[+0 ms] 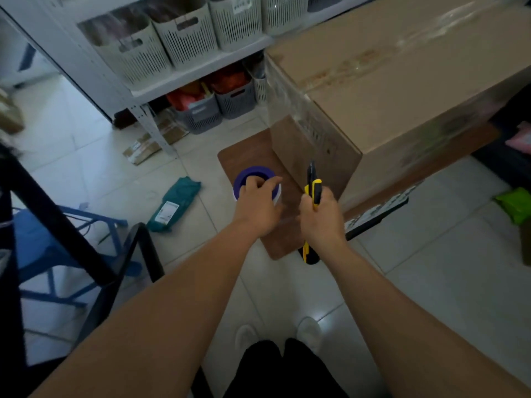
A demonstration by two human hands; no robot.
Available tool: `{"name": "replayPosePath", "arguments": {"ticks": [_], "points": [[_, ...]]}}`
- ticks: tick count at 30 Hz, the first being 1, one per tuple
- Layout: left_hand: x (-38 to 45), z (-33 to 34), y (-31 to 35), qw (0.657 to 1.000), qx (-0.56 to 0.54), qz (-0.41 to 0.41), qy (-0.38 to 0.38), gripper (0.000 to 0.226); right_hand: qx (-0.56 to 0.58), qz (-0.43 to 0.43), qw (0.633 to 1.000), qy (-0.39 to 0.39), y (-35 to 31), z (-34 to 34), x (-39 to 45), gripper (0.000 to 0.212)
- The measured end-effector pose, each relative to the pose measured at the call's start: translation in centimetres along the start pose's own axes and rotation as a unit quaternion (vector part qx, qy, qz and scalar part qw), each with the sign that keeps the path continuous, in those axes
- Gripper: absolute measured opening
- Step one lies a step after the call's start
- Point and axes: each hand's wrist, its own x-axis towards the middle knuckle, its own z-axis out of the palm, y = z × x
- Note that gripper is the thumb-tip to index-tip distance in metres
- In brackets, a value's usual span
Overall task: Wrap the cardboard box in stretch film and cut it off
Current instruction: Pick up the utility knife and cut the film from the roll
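A large cardboard box (402, 90) stands on a brown board (247, 159) on the floor, with clear stretch film around its sides and over its top. My left hand (260, 205) grips the stretch film roll (253, 175) by its blue core, upright, just left of the box's near corner. My right hand (323, 216) holds a yellow and black utility knife (313, 186), its tip pointing up close to the box's near corner. Any film stretched between roll and box is too faint to see.
A white shelf rack (138, 90) with slotted bins (186, 38) stands behind at the left. A teal parcel (172, 203) lies on the tiled floor. A black frame (71, 225) and blue stool (43, 248) are at the left, a green bag (514, 202) at the right.
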Motion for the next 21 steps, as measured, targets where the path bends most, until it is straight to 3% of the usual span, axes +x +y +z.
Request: {"name": "replayPosePath", "arguments": {"ticks": [7,13,21], "points": [[3.1,1.7,-0.3,0.993,0.091,0.015,-0.069,0.050,-0.045,0.034,0.998,-0.005,2.5,2.0,0.0,0.029],[4.5,2.2,-0.9,0.990,0.105,0.055,-0.079,0.018,-0.045,0.063,0.997,0.008,3.6,3.9,-0.3,0.028],[3.9,2.2,-1.4,0.980,0.163,0.096,-0.058,0.027,-0.080,0.090,0.993,0.005,4.7,5.3,-1.7,0.012]]}}
